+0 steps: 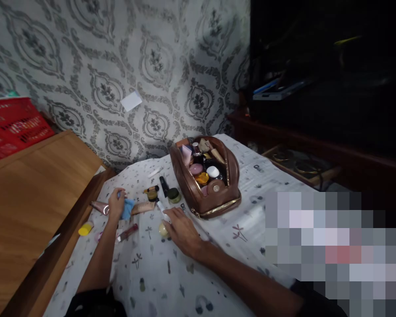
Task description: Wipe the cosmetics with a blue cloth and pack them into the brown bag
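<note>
My left hand is closed around a light blue cloth, which hangs out on its right side. The fingers of my right hand are closed on a slim white tube with a dark tip. A round pale yellow container sits by those fingertips. Around my hands lie a beige tube, a pinkish tube, a dark red tube and a yellow item. Beyond them are a dark-lidded jar, a smaller jar and a black tube.
A brown bag, unzipped and packed with cosmetics, stands behind my right hand on the patterned sheet. A wooden panel borders the left, with a red basket above. An open drawer is at the right.
</note>
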The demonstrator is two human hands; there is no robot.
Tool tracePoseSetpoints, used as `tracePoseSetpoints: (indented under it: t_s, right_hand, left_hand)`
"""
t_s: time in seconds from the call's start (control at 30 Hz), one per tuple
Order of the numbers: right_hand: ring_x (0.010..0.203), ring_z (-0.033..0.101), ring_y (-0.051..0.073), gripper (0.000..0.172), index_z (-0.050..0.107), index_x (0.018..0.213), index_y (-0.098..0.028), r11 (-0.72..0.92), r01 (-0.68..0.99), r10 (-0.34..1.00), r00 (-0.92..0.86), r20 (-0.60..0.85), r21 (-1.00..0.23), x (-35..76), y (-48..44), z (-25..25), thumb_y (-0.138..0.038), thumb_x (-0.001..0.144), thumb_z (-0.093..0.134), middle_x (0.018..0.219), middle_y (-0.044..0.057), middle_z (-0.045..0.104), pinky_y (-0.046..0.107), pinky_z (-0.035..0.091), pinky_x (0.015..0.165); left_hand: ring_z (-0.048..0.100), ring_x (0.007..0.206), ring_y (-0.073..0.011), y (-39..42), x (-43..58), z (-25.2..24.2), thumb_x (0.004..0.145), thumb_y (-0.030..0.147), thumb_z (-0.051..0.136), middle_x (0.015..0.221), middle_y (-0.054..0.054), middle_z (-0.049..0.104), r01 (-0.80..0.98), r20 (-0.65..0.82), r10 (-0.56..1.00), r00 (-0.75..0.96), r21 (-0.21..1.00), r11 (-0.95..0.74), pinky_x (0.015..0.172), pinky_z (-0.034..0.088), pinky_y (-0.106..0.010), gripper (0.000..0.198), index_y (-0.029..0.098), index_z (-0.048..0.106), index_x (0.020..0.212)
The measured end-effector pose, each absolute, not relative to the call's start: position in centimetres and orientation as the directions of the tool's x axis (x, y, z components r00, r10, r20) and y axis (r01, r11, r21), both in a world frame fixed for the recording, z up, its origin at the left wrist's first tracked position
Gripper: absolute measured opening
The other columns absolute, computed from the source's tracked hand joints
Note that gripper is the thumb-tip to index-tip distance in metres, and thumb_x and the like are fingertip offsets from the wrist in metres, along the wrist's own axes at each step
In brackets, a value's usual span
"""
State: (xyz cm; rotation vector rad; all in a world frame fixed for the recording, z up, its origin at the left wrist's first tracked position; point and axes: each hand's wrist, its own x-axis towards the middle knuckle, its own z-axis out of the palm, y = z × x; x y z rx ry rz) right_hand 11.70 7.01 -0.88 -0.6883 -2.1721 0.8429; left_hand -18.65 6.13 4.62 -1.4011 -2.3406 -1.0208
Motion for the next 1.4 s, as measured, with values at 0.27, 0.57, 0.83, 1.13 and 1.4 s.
tracePoseSetpoints:
  t_s: [0.27, 0.57, 0.83, 1.13, 1.4]
  right_hand:
    - [0.106, 0.055, 0.025, 0.027, 0.060, 0.117, -0.013, 0.644, 0.188, 0.672, -0.603, 0.430, -0.741, 11.5, 7.2, -1.4, -0.019, 0.094, 0.046, 0.109, 0.013, 0.065, 0.040, 0.045, 0.095]
    - [0.102, 0.057, 0.025, 0.025, 0.062, 0.112, -0.013, 0.662, 0.184, 0.655, -0.614, 0.441, -0.727, 11.5, 7.5, -1.6, -0.019, 0.094, 0.046, 0.105, 0.012, 0.066, 0.041, 0.044, 0.096]
    - [0.101, 0.058, 0.025, 0.026, 0.063, 0.110, -0.013, 0.681, 0.175, 0.635, -0.625, 0.454, -0.711, 11.5, 7.8, -2.1, -0.020, 0.094, 0.044, 0.104, 0.012, 0.066, 0.040, 0.045, 0.094]
    - [0.098, 0.060, 0.026, 0.026, 0.064, 0.107, -0.014, 0.698, 0.139, 0.611, -0.628, 0.482, -0.703, 11.6, 8.2, -2.3, -0.024, 0.094, 0.043, 0.102, 0.012, 0.067, 0.041, 0.047, 0.090]
    - [0.091, 0.061, 0.025, 0.028, 0.062, 0.112, -0.017, 0.686, 0.111, 0.619, -0.609, 0.497, -0.719, 11.9, 8.1, -1.9, -0.027, 0.093, 0.044, 0.100, 0.011, 0.065, 0.040, 0.052, 0.081]
  left_hand:
    - [0.062, 0.095, -0.0232, 5.8, -13.6, 3.5, 0.093, 0.032, 0.041, 0.101, -0.007, 0.067, 0.947, 0.406, 0.859, -0.312, 0.205, 0.247, 0.089, 0.047, -0.035, 0.024, 0.021, 0.062, 0.099]
    - [0.055, 0.118, -0.0225, 8.4, -10.6, 3.3, 0.096, 0.018, 0.039, 0.126, -0.010, 0.060, 0.952, 0.207, 0.929, -0.305, 0.083, 0.294, 0.097, 0.045, -0.034, 0.036, 0.023, 0.057, 0.127]
    - [0.062, 0.108, -0.0231, 11.1, -12.8, 3.6, 0.094, 0.031, 0.058, 0.125, -0.010, 0.061, 0.913, -0.003, 0.914, -0.406, 0.048, 0.405, 0.091, 0.053, -0.043, 0.031, 0.018, 0.059, 0.123]
    - [0.063, 0.104, -0.0219, 10.6, -12.1, 4.3, 0.094, 0.035, 0.058, 0.121, -0.010, 0.062, 0.899, 0.014, 0.900, -0.436, 0.044, 0.435, 0.088, 0.054, -0.043, 0.033, 0.016, 0.058, 0.121]
    - [0.059, 0.107, -0.0241, 7.0, -8.2, 6.7, 0.100, 0.030, 0.040, 0.119, -0.011, 0.062, 0.902, 0.276, 0.859, -0.431, 0.094, 0.422, 0.087, 0.044, -0.034, 0.024, 0.021, 0.055, 0.116]
